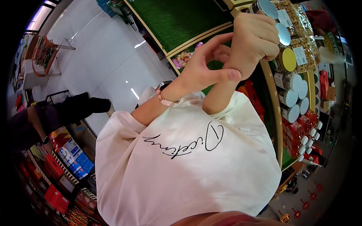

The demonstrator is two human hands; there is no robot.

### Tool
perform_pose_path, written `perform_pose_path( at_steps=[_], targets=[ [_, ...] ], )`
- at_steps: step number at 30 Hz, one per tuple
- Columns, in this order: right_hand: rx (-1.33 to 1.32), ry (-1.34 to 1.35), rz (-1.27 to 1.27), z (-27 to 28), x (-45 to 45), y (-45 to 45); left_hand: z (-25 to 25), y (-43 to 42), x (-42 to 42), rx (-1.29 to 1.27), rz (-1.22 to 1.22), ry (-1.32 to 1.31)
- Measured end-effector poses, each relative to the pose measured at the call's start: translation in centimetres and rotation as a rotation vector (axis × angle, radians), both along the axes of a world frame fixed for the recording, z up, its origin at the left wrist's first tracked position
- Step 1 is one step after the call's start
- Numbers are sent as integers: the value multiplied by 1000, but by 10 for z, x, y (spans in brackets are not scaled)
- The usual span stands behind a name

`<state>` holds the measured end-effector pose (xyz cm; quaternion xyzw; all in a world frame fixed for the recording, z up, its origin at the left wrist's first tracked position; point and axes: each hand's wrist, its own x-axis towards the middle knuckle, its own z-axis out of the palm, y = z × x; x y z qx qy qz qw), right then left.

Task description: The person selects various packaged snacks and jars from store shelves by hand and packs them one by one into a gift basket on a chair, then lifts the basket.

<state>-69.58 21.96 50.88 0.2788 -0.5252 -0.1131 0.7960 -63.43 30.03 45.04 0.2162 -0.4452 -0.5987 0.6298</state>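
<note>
My left hand point(198, 71) is wrapped round my right wrist, its thumb lying across the near side and its other fingers partly hidden behind. A pink bracelet point(166, 100) and a dark watch point(164, 84) sit on the left wrist. My right hand point(256, 35) is curled into a fist with nothing visible in it. That fist is raised in front of the shelf, close beside jars with a pale blue lid point(283, 34) and a yellow lid point(289, 59). Below both arms spreads my white shirt point(188, 173) with black script on it.
Lidded jars point(292, 96), bagged nuts point(304, 52) and red containers with white caps point(301, 132) fill the right-hand shelf. Green turf lines a wooden-edged display point(181, 22). At left, a person in dark clothes point(71, 109) stands by boxed goods point(75, 154). A chair point(49, 56) stands beyond.
</note>
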Motion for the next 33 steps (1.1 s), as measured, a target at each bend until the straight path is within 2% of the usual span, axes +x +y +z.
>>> perform_pose_path(
  at_steps=[7,10,13,16,20,22,30,33],
  targets=[
    [42,16,3,3,39,33,16,17,36,-94,266,-26],
    [-31,110,-69,10,58,44,22,30,55,-192,380,-90],
    [-81,39,-70,9,76,54,21,44,73,-241,472,-180],
    [-167,-44,-43,11,91,61,21,57,89,-268,466,-203],
    [-364,-292,-19,18,116,74,26,68,101,-210,254,-2],
    [-442,-340,-37,17,126,75,19,67,110,-275,256,-172],
    [-519,-565,-150,-3,178,83,3,80,161,-291,221,-277],
    [-700,-449,-277,-1,184,76,-5,74,180,-284,156,-267]
  ],
)
